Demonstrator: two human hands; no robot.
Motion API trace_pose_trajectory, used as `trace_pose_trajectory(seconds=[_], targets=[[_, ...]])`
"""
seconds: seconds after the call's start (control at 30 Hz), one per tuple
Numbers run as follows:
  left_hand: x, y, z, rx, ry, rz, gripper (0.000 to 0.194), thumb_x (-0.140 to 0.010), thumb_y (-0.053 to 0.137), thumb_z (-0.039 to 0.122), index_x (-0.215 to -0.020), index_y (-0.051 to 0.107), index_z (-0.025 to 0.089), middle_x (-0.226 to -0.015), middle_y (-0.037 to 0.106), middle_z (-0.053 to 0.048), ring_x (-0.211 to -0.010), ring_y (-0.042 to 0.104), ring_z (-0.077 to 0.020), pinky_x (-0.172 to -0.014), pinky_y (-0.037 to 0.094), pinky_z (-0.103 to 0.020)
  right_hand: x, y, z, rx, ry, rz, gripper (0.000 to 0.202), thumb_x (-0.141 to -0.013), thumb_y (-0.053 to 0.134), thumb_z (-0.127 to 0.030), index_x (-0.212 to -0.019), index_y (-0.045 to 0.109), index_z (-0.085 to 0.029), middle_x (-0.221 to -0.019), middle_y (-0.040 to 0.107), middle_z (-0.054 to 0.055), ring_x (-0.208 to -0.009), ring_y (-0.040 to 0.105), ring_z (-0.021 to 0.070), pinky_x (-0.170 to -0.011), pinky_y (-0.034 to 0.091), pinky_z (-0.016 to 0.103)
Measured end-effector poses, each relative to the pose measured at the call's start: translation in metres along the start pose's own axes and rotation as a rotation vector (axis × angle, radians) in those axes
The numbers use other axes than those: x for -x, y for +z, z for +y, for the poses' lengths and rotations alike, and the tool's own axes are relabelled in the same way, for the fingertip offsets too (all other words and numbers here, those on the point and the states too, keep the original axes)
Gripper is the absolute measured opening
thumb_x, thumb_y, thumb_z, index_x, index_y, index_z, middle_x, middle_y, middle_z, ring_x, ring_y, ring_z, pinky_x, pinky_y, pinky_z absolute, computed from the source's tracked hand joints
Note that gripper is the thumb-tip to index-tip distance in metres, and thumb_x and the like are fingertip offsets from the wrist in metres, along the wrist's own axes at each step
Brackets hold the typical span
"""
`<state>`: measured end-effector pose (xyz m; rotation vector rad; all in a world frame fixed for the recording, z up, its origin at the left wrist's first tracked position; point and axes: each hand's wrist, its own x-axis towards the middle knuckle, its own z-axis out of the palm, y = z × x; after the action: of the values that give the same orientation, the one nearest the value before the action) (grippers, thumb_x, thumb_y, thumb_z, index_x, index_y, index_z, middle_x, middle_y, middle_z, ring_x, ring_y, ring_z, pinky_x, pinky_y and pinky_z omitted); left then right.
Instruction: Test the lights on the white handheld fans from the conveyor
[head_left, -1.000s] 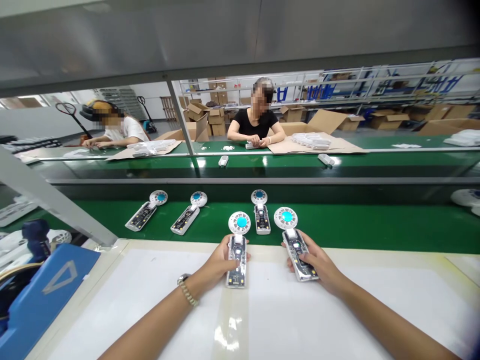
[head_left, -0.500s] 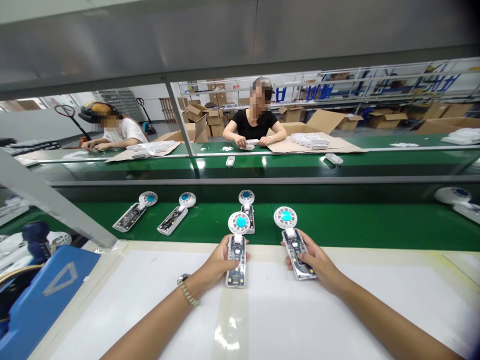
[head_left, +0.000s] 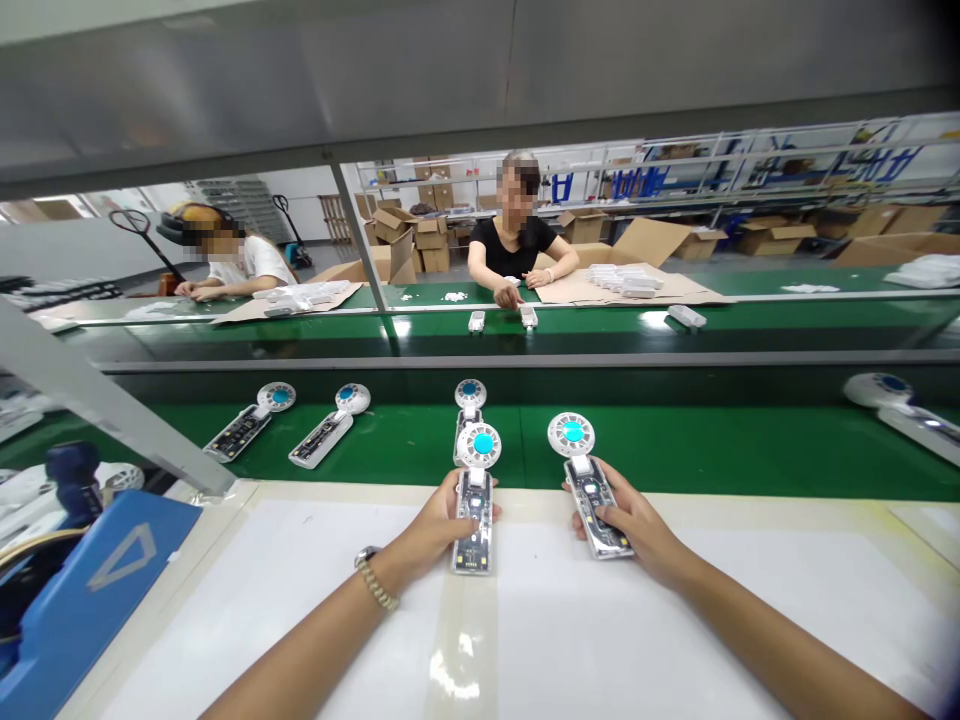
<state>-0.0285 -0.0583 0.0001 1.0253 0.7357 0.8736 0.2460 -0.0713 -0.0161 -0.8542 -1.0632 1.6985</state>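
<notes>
My left hand [head_left: 441, 522] is closed around the handle of a white handheld device [head_left: 473, 545], its thumb on the exposed circuit board. This device stands nearly upright, with a round vented head and a bright blue centre on top. To the right, my right hand [head_left: 637, 525] grips a second such device [head_left: 589, 490], which tilts to the left; the thumb presses its circuit board. Both are held over the near edge of the white worktable [head_left: 570, 620]. Just behind the left one, a similar device [head_left: 470, 392] on the green belt is partly hidden.
The near green belt [head_left: 675, 450] carries two more devices [head_left: 244, 430] at left and one [head_left: 915, 410] at right. A blue holder [head_left: 112, 590] stands at left beside a slanted post [head_left: 112, 410]. Across, one co-worker [head_left: 517, 240] reaches to the far belt [head_left: 600, 340]; another [head_left: 247, 262] sits left.
Devices on the near belt have shifted left, while white parts on the far belt have moved right. The co-worker opposite has reached forward to another white part there. My hands hold still.
</notes>
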Motion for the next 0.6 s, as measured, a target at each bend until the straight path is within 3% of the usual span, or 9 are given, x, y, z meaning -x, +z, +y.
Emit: trace_pose_trajectory(seconds=[0.17, 0.4, 0.53, 0.6], targets=[[0.0, 0.0, 0.0, -0.016, -0.015, 0.001, 0.052, -0.064, 0.069, 0.011, -0.11, 0.046, 0.019, -0.095, 0.062, -0.008, -0.096, 0.057, -0.0217, -0.086, 0.041, -0.037, 0.002, 0.003, -0.003, 0.012, 0.001, -0.008, 0.067, -0.073, 0.062, -0.031, -0.13, 0.025, -0.03, -0.121, 0.049, 0.012, -0.072, 0.062, 0.0184, -0.066, 0.048, 0.036], [0.001, 0.007, 0.007, 0.023, -0.026, 0.034, 0.052, -0.06, 0.073, 0.013, -0.106, 0.049, 0.02, -0.115, 0.056, -0.009, -0.092, 0.059, -0.02, -0.082, 0.043, -0.033, 0.003, 0.003, -0.004, -0.019, 0.004, -0.026, 0.068, -0.07, 0.065, -0.031, -0.127, 0.029, -0.03, -0.115, 0.054, 0.01, -0.074, 0.061, 0.0199, -0.069, 0.047, 0.037], [0.002, 0.011, 0.013, 0.018, -0.024, 0.068, 0.029, -0.074, 0.061, 0.038, -0.092, 0.058, 0.016, -0.087, 0.066, -0.008, -0.079, 0.061, -0.0194, -0.079, 0.044, -0.033, 0.005, 0.003, -0.006, -0.108, 0.028, -0.094, 0.041, -0.073, 0.06, -0.04, -0.107, 0.048, -0.021, -0.086, 0.063, 0.006, -0.067, 0.06, 0.019, -0.066, 0.046, 0.033], [0.002, 0.011, 0.015, -0.037, -0.035, 0.051, 0.048, -0.08, 0.043, 0.055, -0.072, 0.064, 0.013, -0.071, 0.066, -0.01, -0.074, 0.061, -0.0212, -0.081, 0.043, -0.035, 0.006, 0.003, -0.009, -0.137, 0.043, -0.122, 0.04, -0.079, 0.045, -0.053, -0.092, 0.055, -0.017, -0.071, 0.062, 0.006, -0.059, 0.058, 0.0178, -0.061, 0.045, 0.031]])
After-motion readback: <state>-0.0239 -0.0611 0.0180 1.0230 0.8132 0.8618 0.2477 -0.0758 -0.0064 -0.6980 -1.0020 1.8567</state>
